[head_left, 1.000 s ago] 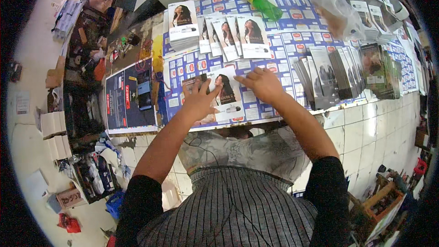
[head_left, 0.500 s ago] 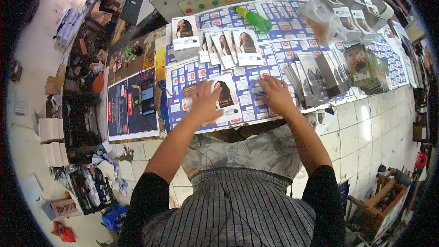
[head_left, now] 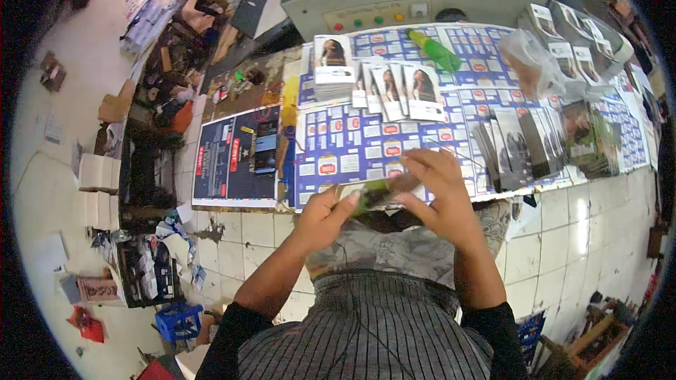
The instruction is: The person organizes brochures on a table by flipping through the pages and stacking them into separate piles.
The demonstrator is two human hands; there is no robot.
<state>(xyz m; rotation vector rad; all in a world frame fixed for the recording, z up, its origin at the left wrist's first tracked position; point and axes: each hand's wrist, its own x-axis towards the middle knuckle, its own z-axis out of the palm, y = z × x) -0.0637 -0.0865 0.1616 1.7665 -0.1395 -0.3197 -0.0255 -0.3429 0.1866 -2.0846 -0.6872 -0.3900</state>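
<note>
Green-edged card (head_left: 377,191) held flat between both hands, just off the near edge of the table (head_left: 338,162); left hand (head_left: 325,214) grips its left end, right hand (head_left: 433,193) its right.

glossy printed card (head_left: 377,192) (held edge-on), glossy paper sheets (head_left: 352,148), translucent plastic bag (head_left: 531,63)

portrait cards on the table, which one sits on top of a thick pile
The leftmost portrait card, at the far left end of the row. It caps a thick stack; the other cards beside it lie fanned, overlapping.
</note>
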